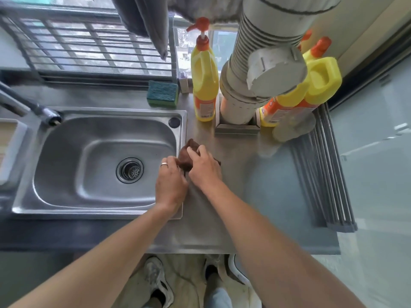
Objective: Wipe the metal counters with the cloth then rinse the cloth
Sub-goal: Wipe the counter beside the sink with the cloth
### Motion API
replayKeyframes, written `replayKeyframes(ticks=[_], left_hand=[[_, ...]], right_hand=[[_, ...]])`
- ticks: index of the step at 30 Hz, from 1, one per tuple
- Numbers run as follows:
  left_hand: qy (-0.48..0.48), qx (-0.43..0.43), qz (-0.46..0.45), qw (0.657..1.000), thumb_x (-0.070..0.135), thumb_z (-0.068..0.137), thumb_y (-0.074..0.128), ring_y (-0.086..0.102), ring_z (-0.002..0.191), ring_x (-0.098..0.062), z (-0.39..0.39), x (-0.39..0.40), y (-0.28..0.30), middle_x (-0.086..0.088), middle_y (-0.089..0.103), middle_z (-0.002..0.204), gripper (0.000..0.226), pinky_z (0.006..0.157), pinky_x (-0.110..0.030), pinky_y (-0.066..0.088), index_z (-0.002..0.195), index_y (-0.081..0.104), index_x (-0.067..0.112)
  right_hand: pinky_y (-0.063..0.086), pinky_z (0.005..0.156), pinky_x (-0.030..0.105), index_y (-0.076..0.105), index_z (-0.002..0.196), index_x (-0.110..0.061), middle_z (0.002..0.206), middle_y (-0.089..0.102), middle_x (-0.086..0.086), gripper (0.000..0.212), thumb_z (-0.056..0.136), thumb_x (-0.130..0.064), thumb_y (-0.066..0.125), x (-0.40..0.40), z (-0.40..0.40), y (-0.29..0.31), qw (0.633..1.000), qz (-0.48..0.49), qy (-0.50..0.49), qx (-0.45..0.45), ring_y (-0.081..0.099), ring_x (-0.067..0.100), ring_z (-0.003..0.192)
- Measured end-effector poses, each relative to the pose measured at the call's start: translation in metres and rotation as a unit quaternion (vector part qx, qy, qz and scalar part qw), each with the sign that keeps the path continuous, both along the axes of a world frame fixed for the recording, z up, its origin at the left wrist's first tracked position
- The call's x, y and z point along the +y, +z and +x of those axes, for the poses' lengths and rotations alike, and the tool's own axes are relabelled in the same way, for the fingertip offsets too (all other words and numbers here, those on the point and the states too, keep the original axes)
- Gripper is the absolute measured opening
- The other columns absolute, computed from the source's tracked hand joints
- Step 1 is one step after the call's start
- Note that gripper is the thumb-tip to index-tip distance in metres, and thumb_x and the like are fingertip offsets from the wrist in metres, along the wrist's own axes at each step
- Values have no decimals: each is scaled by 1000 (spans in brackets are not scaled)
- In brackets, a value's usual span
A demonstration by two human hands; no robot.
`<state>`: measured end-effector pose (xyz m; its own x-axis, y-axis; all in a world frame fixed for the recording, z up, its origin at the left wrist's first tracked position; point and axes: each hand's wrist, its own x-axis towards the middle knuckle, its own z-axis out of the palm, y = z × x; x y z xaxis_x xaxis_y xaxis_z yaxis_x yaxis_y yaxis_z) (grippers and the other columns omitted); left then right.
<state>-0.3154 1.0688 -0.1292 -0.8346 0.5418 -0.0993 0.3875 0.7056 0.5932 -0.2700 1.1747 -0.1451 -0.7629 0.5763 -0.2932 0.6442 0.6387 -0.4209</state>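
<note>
Both hands (189,170) grip brown cloth (185,155) on counter (244,174); sink (66,196) left, bottles (204,70), pipe (240,101) behind.

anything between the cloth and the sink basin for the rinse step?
Nothing visible. Both the left hand and right hand are already on the brown cloth, bunched on the counter right beside the sink rim. The basin holds only its drain strainer; the bottles and sponge stand further back.

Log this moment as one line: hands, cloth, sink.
left hand: on cloth edge | right hand: gripping brown cloth | cloth: bunched on metal counter beside sink | rinse: not started
</note>
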Motion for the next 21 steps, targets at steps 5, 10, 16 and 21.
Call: replayKeyframes(ticks=[5,10,16,21], left_hand=[[-19,-8,-2,1000,-5,82,49,55,96,-33,-2,-1,4,-10,54,113,33,77,-42,46,111,53,10],[-27,-8,8,1000,-6,81,48,52,95,-30,-8,0,2,-9,53,111,33,78,-42,47,109,52,10],[-33,-29,-8,999,-5,84,43,52,96,-35,-4,6,-1,-11,52,112,30,74,-42,42,109,51,11],[-38,-36,-37,998,0,91,40,49,98,-33,-6,6,-5,-10,49,116,25,72,-36,33,111,48,13]], right_hand=[[47,91,46,26,156,-26,135,36,10,70,92,-17,55,20,14,0,995,88,-9,-53,48,31,113],[47,91,42,30,154,-23,137,35,11,73,89,-18,62,30,-6,3,993,70,-67,-70,49,32,114],[48,92,43,31,153,-38,133,35,8,74,88,-16,58,29,3,-1,998,49,-14,-48,46,30,115],[45,95,43,32,153,-35,138,34,9,72,89,-21,61,29,-28,0,995,51,-55,-67,44,31,120]])
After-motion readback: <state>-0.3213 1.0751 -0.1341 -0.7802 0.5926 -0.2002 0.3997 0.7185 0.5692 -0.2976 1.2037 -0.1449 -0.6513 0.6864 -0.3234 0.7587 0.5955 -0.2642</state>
